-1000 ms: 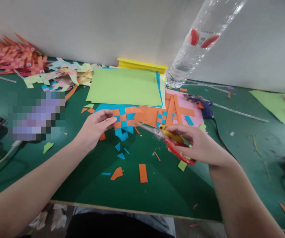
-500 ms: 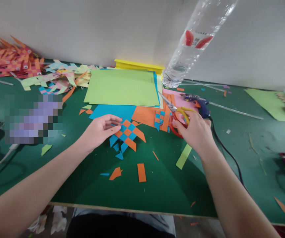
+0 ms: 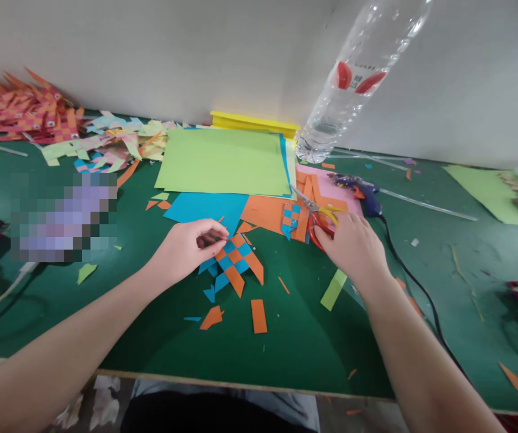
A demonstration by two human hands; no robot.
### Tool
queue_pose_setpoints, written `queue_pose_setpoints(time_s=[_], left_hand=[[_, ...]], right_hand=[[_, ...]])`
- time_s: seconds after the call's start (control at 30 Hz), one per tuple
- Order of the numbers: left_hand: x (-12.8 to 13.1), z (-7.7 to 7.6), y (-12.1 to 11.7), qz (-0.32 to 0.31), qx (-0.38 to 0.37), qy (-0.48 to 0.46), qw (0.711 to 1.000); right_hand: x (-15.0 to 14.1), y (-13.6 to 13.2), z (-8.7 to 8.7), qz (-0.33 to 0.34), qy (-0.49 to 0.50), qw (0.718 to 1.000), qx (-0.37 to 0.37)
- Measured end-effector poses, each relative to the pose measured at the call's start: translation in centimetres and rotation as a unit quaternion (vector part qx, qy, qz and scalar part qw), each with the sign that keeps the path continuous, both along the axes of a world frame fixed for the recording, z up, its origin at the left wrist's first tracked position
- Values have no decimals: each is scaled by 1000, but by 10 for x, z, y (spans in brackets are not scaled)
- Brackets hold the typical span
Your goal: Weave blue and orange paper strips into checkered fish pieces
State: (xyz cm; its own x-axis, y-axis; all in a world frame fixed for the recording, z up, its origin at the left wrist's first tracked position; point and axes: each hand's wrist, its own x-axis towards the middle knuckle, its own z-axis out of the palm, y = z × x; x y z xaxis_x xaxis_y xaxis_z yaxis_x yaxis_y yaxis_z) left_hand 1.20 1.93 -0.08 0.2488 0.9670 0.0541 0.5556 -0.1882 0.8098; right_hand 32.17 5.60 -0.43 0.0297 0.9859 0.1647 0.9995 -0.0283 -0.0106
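Note:
Between thumb and forefinger, my left hand (image 3: 200, 246) pinches the upper corner of a woven paper fish (image 3: 234, 257), a blue and orange checkered piece with pointed strips, held just over the table. My right hand (image 3: 353, 243) is palm down with its fingers on the handles of a pair of scissors (image 3: 312, 207), red and yellow. The blades point up and left, over orange paper strips. Left of the scissors lies a smaller blue and orange woven piece (image 3: 291, 218).
Green paper sheets (image 3: 223, 162) lie at the back beside a tilted water bottle (image 3: 344, 90). A glue gun (image 3: 362, 193) with a black cord lies right. Paper scraps (image 3: 259, 316) dot the green table (image 3: 160, 343). Finished red-orange woven pieces (image 3: 29, 114) pile up back left.
My right hand has carried the scissors away from the woven paper, back and right, down onto the orange strips. The woven paper has turned and moved toward me in my left hand.

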Motion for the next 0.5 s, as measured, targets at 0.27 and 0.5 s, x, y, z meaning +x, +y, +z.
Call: queue_pose_setpoints(time_s=[0.27,0.5], left_hand=[[-2,-1,0,-1,-13,-11,1000],[3,0,0,-1,-33,-45,998]], right_hand=[[4,1,3,88,44,987,131],[-37,-24,8,280,232,921,143]])
